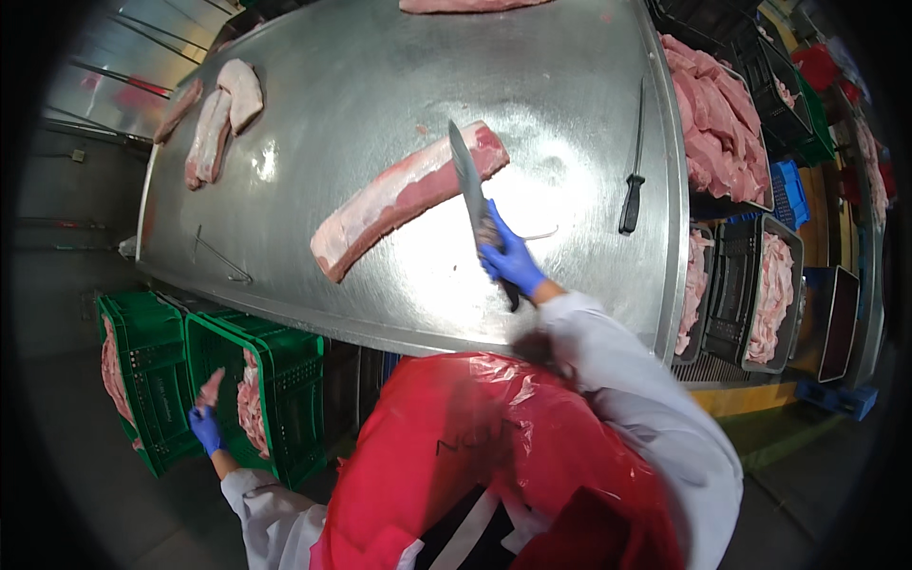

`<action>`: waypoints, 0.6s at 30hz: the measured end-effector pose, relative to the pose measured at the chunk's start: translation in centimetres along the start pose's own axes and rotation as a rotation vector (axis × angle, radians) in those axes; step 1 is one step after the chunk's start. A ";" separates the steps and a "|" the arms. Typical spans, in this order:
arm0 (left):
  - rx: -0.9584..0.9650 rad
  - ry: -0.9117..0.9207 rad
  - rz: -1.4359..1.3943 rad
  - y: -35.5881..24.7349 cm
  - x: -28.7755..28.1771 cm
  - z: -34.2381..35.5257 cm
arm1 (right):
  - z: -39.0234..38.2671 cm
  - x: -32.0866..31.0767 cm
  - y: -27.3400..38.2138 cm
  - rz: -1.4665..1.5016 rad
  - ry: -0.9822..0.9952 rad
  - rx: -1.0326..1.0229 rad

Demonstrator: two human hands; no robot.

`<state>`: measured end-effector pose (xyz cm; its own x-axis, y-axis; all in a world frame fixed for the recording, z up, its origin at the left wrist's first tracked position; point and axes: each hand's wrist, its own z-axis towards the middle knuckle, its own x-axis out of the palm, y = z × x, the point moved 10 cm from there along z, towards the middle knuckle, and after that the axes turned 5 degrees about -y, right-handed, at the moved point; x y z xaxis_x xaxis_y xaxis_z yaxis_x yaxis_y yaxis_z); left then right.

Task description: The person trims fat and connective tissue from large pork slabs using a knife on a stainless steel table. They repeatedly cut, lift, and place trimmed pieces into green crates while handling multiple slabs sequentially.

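My right hand (516,258), in a blue glove, is closed on a butcher's knife (467,180). Its broad blade points away from me, with the tip over the far right end of a long pork loin (404,201) lying slantwise on the steel table. A thin curved metal piece (543,233) juts out beside that hand; what it belongs to is hidden. At the lower left, my gloved left hand (205,429) pinches a small strip of meat (212,388) above a green crate (269,328) that holds pale trimmings (251,404).
A sharpening steel (634,180) lies on the table's (570,76) right side, a metal hook (223,258) on its left. More meat pieces (211,133) rest far left. A second green crate (157,399) stands left; trays of meat (717,119) line the right.
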<state>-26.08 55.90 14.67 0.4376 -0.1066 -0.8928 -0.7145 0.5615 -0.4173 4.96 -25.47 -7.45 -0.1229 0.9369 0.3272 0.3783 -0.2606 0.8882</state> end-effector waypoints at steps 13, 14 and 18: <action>1.237 0.541 -0.305 -49.0 24.2 -28.9 | -5.2 -9.6 10.0 0.310 -0.471 -0.460; 1.378 0.597 -0.244 -51.7 27.9 -34.8 | -6.9 -13.1 12.7 0.406 -0.517 -0.564; 1.707 0.741 -0.088 -55.0 36.6 -48.4 | -19.7 -24.7 20.0 0.272 -0.848 -0.714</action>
<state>2.85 -18.60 -3.21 -0.1946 -0.2049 -0.9593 0.7509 0.5981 -0.2800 -2.53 -58.36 8.57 0.6454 0.6142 0.4542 -0.3436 -0.2976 0.8907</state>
